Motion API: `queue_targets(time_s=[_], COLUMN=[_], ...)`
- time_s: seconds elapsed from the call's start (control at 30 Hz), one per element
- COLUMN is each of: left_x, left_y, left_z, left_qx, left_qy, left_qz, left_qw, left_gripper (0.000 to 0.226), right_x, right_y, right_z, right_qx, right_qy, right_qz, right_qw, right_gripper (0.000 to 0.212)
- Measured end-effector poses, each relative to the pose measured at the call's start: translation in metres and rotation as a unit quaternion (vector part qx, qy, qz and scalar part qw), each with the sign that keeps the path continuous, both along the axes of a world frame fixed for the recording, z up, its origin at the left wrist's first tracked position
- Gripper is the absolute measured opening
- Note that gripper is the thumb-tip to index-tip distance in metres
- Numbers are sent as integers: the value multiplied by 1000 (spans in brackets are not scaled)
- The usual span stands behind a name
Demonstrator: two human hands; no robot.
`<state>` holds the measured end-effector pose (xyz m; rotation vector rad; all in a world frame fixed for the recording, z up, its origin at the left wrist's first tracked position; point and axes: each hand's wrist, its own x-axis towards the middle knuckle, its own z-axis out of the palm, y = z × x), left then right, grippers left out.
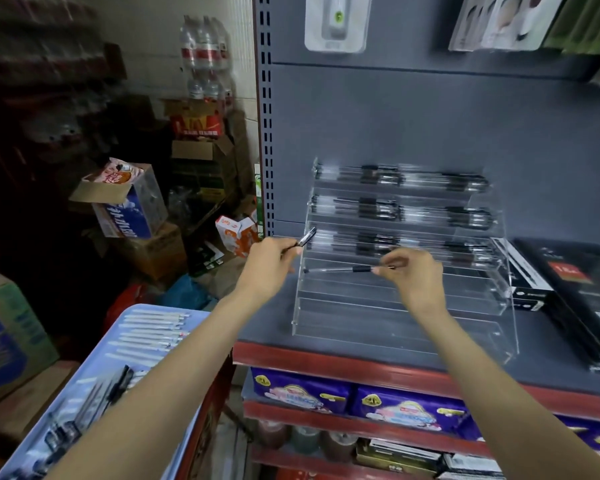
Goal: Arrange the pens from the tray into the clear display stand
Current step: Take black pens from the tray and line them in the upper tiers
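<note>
Since the left forearm covers it, the tray (94,368) at 7 o'clock is half hidden. On the clear display stand (406,271), one pen (340,270) is pinched horizontally by the right hand (416,275), tip toward 9 o'clock. Another pen (306,237), gripped by the left hand (271,261), points to 1 o'clock.

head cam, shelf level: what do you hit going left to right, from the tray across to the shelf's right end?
Blue tray → left hand gripping a pen → pen being laid in the stand → right hand pinching its end → clear display stand's right wall → black boxes.
</note>
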<state>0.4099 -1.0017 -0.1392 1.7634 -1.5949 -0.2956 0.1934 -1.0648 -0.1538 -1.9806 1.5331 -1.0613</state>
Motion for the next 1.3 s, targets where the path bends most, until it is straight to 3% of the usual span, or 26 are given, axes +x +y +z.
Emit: queue_targets(time_s=[0.27,0.47,0.57,0.7,0.87,0.97,1.1,1.3], left_x=[-5,-16,-22,-30,-42,-34,-12,-6], left_y=[0,0,-1,1,5,4,4,4], left_z=[-10,-9,-5,3,11,4,-6,-10], left_qx=[-81,-87,-73,-71,-52,-61,21,47], left_qy=[-59,-76,-68,-73,-20,-46,-23,24], left_qz=[11,-69,-101,-142,-158,-81,6,-35], left_qw=[995,991,990,985,986,994,1000,998], left_gripper=[22,33,36,32,23,41,67,48], right_x=[0,-3,-8,-10,-6,-17,-32,-19], right_y=[0,-2,6,23,30,25,15,9], right_z=[-7,-1,6,22,27,22,12,3], right_qx=[26,66,71,128,101,79,68,69], right_qy=[91,124,61,-156,-214,-222,-184,-60], right_qz=[-30,16,47,139,178,124,55,17], right_qw=[995,990,995,970,955,964,979,996], right_gripper=[4,9,16,31,14,13,12,11])
